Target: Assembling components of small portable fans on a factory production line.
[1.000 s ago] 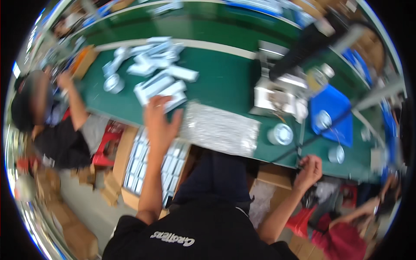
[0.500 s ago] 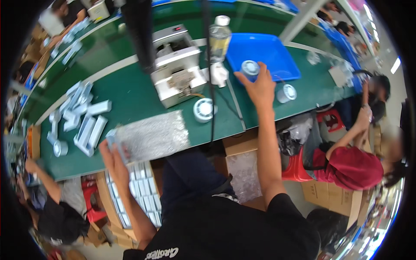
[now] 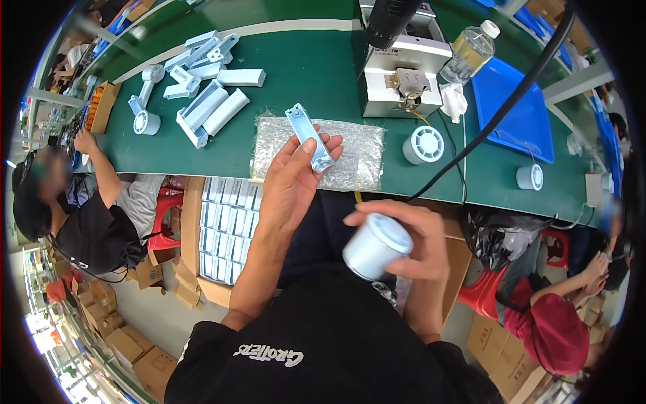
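Note:
In my left hand (image 3: 288,185) lies a light-blue hollow plastic handle shell (image 3: 301,132), tilted, its open side up and the thumb pressed on its lower part. It is above a sheet of bubble wrap (image 3: 356,151) on the bench edge. Nearer my body and to the right, my right hand (image 3: 425,244) grips a light-blue plastic cylinder (image 3: 375,248) between thumb and fingers, slightly blurred by motion. A short yellow wire (image 3: 358,196) shows just above that hand. The two parts are apart.
Loose blue shells (image 3: 215,108) are heaped at left on the green bench. A grey-white machine (image 3: 397,84), a clear bottle (image 3: 469,52), a blue tray (image 3: 515,111) and vented round parts (image 3: 424,145) are at right. A black cable (image 3: 501,111) crosses the view. A carton of shells (image 3: 229,222) sits below.
My right hand has brought a cylinder from beside the blue tray toward my body. My left hand has raised a shell off the bubble wrap. The view has swung right.

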